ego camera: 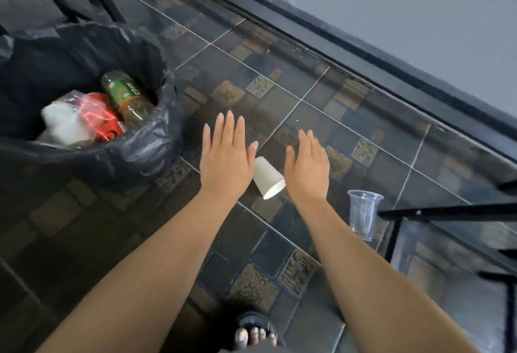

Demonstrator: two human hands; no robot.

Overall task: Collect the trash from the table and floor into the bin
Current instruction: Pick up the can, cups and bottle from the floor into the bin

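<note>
Here the white paper cup (267,178) lies on its side on the floor (279,78), showing in the gap between the two hands. Its base points away toward the left hand (225,157), its open mouth toward the right hand (307,168). Both hands are spread flat, fingers straight, holding nothing. The bin (145,154) stands to the left, so the left hand looks handier.

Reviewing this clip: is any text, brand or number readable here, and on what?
Bottle in the bin: white lettering on its green label, too blurred to read.
Red wrapper: a dark mark, not legible.
Paper cup, plastic cup: no print visible.
</note>
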